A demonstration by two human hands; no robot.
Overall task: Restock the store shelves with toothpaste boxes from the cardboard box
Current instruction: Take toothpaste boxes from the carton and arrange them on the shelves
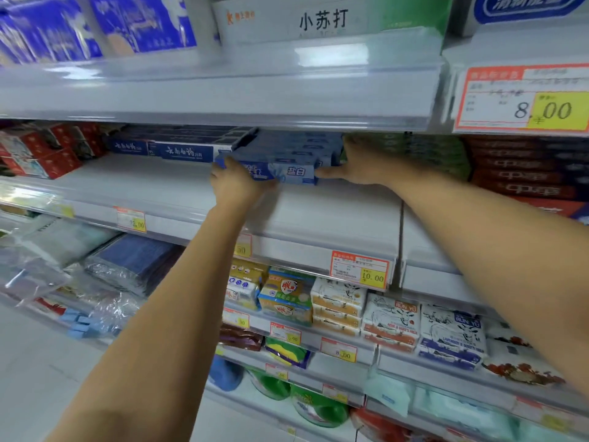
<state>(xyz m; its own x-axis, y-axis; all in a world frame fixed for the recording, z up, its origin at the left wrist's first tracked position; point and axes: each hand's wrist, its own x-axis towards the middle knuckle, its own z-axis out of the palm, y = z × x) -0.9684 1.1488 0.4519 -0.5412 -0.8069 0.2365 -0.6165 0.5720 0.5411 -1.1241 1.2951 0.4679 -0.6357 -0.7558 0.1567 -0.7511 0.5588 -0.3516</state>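
A stack of light blue toothpaste boxes [291, 154] sits deep on the white middle shelf [318, 212]. My left hand [236, 183] grips the left end of the front bottom box of that stack. My right hand [357, 164] presses flat against the stack's right end, fingers spread up its side and thumb along the shelf. Both forearms reach up and forward. The cardboard box is out of view.
Dark blue toothpaste boxes [178, 148] lie left of the stack, red boxes [41, 154] further left. Green boxes [424, 154] and dark red boxes [526, 173] stand to the right. Soap packs [392, 320] fill the shelf below. Price tags [360, 269] line the shelf edges.
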